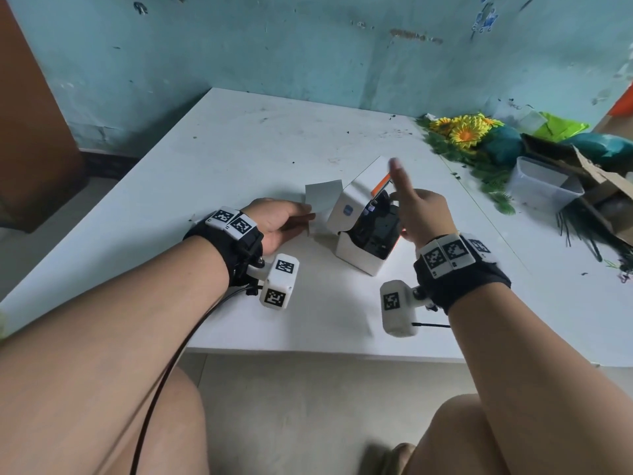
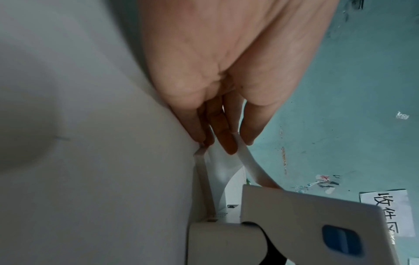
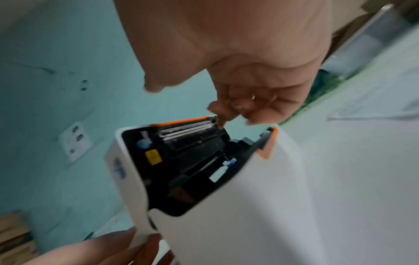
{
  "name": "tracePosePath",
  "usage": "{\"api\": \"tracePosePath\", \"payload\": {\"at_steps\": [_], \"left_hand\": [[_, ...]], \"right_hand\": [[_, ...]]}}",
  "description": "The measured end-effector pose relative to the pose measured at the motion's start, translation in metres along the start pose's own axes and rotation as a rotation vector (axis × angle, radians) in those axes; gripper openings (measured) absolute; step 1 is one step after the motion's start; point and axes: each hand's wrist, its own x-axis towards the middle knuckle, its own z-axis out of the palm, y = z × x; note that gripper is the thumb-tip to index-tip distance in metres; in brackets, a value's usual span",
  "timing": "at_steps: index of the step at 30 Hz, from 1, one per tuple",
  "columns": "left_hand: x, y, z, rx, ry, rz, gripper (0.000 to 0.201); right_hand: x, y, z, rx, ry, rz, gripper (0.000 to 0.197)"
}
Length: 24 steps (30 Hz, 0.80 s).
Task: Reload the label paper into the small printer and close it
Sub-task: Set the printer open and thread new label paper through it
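Printer (image 1: pixel 363 221) at table (image 1: pixel 239 149) centre, lid tipped open toward 12 o'clock, black bay exposed, presumably for loading. Left hand (image 1: pixel 279 222) at its 9 o'clock pinches folded label paper (image 1: pixel 322 200) between thumb and fingers, held beside the rear, likely ready to feed. Right hand (image 1: pixel 423 214) at 3 o'clock holds nothing, index finger raised, others curled by the lid edge.

Smooth white plastic printer (image 1: pixel 356 248) with matt black plastic insides and an orange plastic trim beside the right hand (image 1: pixel 423 214), thin white paper strip (image 1: pixel 322 197) pinched in the left hand (image 1: pixel 277 224), scuffed matt white table (image 1: pixel 239 149) under both, rough peeling painted wall (image 1: pixel 274 46) beyond
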Motion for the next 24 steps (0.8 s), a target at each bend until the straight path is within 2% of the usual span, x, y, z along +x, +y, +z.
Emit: {"api": "tracePosePath", "payload": {"at_steps": [1,2,3,4,6,8,13,16,19,24], "left_hand": [[0.0,0.0,0.0,-0.004,0.001,0.003,0.011],[-0.001,0.0,0.0,-0.006,0.0,0.006,0.011],[-0.001,0.0,0.0,-0.006,-0.001,0.01,0.011],[-0.001,0.0,0.0,-0.001,-0.002,0.015,0.013],[-0.001,0.0,0.001,0.012,0.003,0.026,0.023],[-0.001,-0.001,0.001,0.023,0.012,0.03,0.03],[-0.002,0.001,0.002,0.054,0.007,0.017,0.023],[-0.002,0.002,0.003,0.084,0.005,0.008,0.011],[-0.002,0.002,0.002,0.082,-0.006,0.003,0.017],[-0.008,0.007,0.001,0.044,-0.046,-0.073,0.04]], "right_hand": [[0.009,0.007,0.0,0.031,0.056,0.012,0.102],[0.015,0.016,0.001,0.016,0.1,0.02,0.084],[0.02,0.024,0.002,-0.023,0.112,0.032,0.066],[0.026,0.033,0.004,-0.059,0.086,0.061,0.059],[0.029,0.044,0.005,-0.07,-0.001,0.125,0.058],[0.031,0.048,0.002,-0.033,-0.029,0.136,0.057],[0.03,0.046,-0.007,-0.086,-0.079,0.143,0.056],[0.024,0.042,-0.012,-0.175,-0.168,0.172,0.038],[0.01,0.033,-0.019,-0.321,-0.251,0.195,0.02],[-0.006,0.028,-0.021,-0.443,-0.302,0.168,0.035]]}}
